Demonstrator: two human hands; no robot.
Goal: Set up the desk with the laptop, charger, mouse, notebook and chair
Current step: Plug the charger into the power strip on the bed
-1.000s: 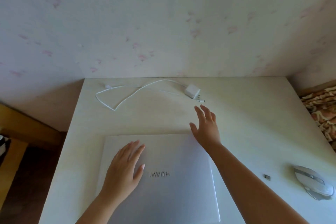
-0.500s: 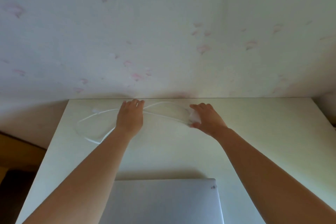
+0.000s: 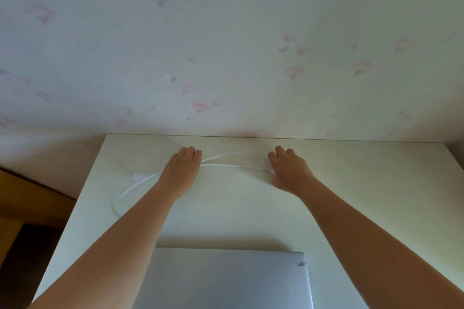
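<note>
Both hands reach to the table's (image 3: 376,195) far edge at 12 o'clock. The left hand (image 3: 182,170) lies curled over the white cable (image 3: 226,165), the right hand (image 3: 288,170) over its other end; whether either grips, I cannot tell. The closed laptop (image 3: 226,281) lies at 6 o'clock.

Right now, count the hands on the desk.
2. The left hand rests on the white cable near the desk's back edge; the right hand covers the cable's other end.
</note>
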